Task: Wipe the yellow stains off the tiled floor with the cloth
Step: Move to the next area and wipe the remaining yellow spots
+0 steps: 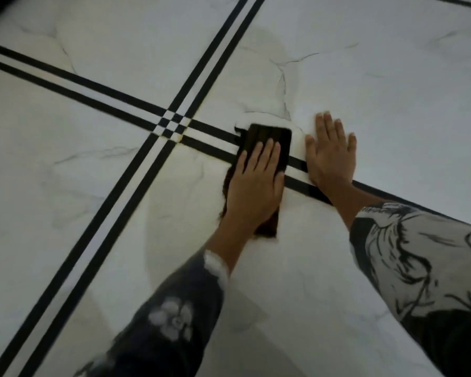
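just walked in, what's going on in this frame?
A person is wiping a white tiled floor by hand. The left hand presses flat on a dark cloth, which lies across the black double stripe just right of where the stripes cross. The right hand lies flat on the floor beside it, apparently bracing. A faint yellowish tint shows at the crossing.

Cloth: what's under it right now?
The cloth lies on the tiled floor, across the black double stripe, left hand flat on top. The surface beneath it is hidden.
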`<state>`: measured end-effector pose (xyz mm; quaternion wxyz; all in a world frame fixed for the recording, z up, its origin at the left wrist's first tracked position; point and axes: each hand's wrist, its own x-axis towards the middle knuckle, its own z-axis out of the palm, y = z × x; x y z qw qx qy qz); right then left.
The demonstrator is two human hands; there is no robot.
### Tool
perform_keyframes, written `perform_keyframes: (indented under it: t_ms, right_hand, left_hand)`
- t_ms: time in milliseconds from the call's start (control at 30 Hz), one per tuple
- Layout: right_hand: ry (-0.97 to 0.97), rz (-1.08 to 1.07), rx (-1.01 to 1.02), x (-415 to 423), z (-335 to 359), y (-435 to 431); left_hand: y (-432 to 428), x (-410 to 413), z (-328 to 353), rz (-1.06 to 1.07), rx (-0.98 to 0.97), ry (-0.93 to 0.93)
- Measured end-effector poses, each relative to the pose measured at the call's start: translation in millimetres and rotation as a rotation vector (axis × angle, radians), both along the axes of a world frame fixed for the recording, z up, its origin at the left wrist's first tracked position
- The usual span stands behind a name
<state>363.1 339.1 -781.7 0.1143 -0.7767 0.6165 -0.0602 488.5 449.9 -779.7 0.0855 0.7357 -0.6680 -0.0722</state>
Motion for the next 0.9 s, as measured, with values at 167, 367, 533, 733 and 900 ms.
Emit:
perform_keyframes:
  t_ms: [167,367,533,733,900]
  right_hand:
    - [0.041,-0.098,0.054,8.6,8.5,15.4]
    - [-0.040,-0.042,-0.008,80.2,11.0,86.8]
    - [-0.036,0.077,0.039,108.4,3.0,126.4]
    - [-0.041,0.077,0.024,112.3,0.1,130.8]
    - [-0.406,0.006,0.141,112.0,11.4,128.0]
  left_hand:
    - [75.3,85.0,3.1,0.278,0.075,-0.022]
    - [42.2,82.3,4.8,0.330,0.049,0.007]
    - [155.6,118.7,6.2,0.279,0.090,0.021]
    - [65.7,197.9,9.1,0.646,0.094,-0.029]
    - [0.7,129.1,7.3,0.252,0.123,0.003]
